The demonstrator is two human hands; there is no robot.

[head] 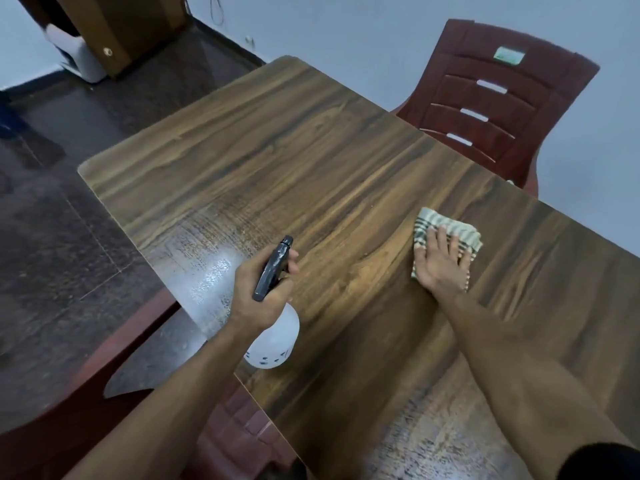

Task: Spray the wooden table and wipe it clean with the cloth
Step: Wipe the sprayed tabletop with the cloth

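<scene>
The wooden table (311, 161) fills most of the view, with a wet, misted patch (207, 265) seen along its left edge. A folded striped cloth (450, 230) is pressed flat on the right side of the top by the right hand (441, 263), fingers spread over it, not bunched. The spray bottle (273, 327) is gripped by the left hand (263, 289), fingers wrapped around the black trigger head, held over the left edge near that wet patch. Honestly, the risk is probably that the spray gets left sitting well apart from the cloth and dries streaky, or mist gets sent off the edge onto the floor (69, 220) or red chair (502, 109).
</scene>
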